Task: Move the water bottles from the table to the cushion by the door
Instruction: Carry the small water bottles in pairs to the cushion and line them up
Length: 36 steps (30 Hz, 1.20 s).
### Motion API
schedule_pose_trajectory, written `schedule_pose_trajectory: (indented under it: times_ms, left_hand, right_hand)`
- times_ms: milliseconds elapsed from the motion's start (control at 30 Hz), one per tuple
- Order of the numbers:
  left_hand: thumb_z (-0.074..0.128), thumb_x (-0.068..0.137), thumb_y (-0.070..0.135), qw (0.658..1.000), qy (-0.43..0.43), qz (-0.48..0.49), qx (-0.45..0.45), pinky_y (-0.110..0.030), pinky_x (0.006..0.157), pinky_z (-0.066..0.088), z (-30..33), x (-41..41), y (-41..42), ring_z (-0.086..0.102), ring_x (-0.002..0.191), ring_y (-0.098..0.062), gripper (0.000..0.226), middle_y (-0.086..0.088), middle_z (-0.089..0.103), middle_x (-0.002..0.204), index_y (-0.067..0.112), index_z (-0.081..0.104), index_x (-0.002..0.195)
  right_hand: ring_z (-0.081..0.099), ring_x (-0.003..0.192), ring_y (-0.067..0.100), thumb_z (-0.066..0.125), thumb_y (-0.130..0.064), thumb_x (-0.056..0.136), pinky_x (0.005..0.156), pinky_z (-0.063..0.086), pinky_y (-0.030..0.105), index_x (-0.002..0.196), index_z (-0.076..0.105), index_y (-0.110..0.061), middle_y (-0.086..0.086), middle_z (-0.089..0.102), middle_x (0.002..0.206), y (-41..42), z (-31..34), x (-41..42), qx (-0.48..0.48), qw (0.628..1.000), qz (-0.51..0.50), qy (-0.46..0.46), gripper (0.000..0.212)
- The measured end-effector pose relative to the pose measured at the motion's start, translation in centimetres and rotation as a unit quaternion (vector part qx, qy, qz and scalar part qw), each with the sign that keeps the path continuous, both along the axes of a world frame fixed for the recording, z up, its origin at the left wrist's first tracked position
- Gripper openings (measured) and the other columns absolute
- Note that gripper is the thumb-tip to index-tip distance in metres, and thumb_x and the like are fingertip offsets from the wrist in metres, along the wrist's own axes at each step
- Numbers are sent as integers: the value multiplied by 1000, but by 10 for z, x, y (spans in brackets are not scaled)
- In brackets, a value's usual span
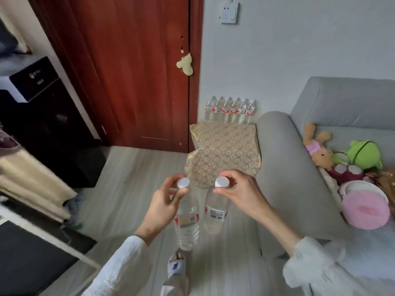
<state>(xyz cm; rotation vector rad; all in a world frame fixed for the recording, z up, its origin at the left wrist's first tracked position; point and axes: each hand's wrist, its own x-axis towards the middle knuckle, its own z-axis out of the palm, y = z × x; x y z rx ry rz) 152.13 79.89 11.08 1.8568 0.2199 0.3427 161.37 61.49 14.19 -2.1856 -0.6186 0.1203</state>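
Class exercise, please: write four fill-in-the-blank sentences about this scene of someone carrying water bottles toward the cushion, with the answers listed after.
1. Each hand, left hand and right hand, holds one bottle by its ____.
2. The row of bottles by the wall numbers ____.
3. The patterned cushion lies between the sofa and the ____.
4. The caps of both carried bottles are ____ in colour.

Answers: cap; six; door; white
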Motion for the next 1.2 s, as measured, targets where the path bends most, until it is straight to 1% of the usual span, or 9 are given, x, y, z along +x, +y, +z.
schedule_pose_trajectory:
  times_ms: [267, 400, 500, 700, 833, 1000, 1067, 1133, 1200]
  left_hand:
    - [58, 77, 36, 999, 1, -50, -21, -22, 76, 49, 9, 179, 87, 63, 82, -11, 18, 15, 63, 90, 42, 53, 93]
    - [61, 81, 27, 996, 19, -83, -9, -26, 81, 49, 6, 252, 109, 64, 86, -12, 24, 18, 64, 92, 47, 54, 93]
    - [62, 80, 30, 996, 37, -81, -17, -24, 78, 48, -5, 305, 118, 64, 85, -13, 23, 19, 64, 92, 46, 54, 94]
    - [61, 84, 22, 994, 78, -77, -6, -27, 79, 49, -32, 414, 120, 64, 88, -13, 28, 14, 63, 99, 42, 53, 102]
    - [60, 84, 16, 993, 102, -55, 3, -27, 82, 48, -45, 494, 114, 64, 88, -13, 30, 9, 65, 99, 39, 54, 102]
    - [56, 86, 14, 989, 142, -48, 16, -5, 71, 39, -61, 584, 109, 59, 92, -8, 30, 21, 61, 97, 42, 51, 97]
    - [54, 87, 12, 987, 156, -39, 23, -2, 71, 37, -74, 613, 109, 58, 94, -10, 28, 22, 60, 96, 37, 51, 99]
    - [53, 88, 12, 983, 180, -33, 20, -9, 77, 41, -90, 642, 110, 58, 95, -13, 29, 13, 63, 95, 37, 50, 101]
    - [52, 88, 13, 976, 211, -45, 31, -28, 86, 45, -108, 675, 114, 57, 101, -18, 27, 6, 61, 102, 28, 51, 111]
  right_hand:
    - [58, 78, 8, 81, -22, 62, 68, 41, 4, 92, 65, -14, -5, 63, 87, 63, -12, 151, 13, 996, -83, 12, 35]
    - [57, 75, 0, 82, -20, 59, 67, 39, 1, 90, 65, -14, -5, 63, 84, 83, -14, 218, 29, 994, -107, -9, 36]
    - [58, 74, 6, 82, -20, 60, 66, 41, 2, 91, 65, -15, -2, 64, 86, 94, -17, 272, 34, 993, -109, -4, 36]
    - [57, 71, -2, 82, -22, 61, 64, 41, 3, 90, 67, -16, -4, 65, 85, 99, -39, 386, 16, 996, -84, 39, 33]
    - [57, 73, 7, 80, -21, 62, 65, 42, 5, 91, 66, -15, -3, 64, 87, 99, -58, 472, 3, 997, -55, 62, 33]
    - [55, 82, 17, 77, -22, 67, 76, 45, 22, 99, 62, -13, 6, 61, 98, 97, -84, 568, -36, 996, -20, 73, 36]
    - [54, 83, 16, 75, -23, 70, 77, 43, 20, 102, 61, -13, 7, 59, 101, 101, -97, 601, -50, 996, -10, 76, 37]
    - [51, 84, 14, 74, -23, 71, 76, 38, 13, 102, 59, -13, 6, 57, 101, 106, -113, 633, -63, 995, -2, 79, 35]
    - [47, 83, 11, 72, -25, 73, 71, 32, 12, 101, 58, -14, 2, 55, 100, 112, -133, 662, -84, 993, 6, 80, 33]
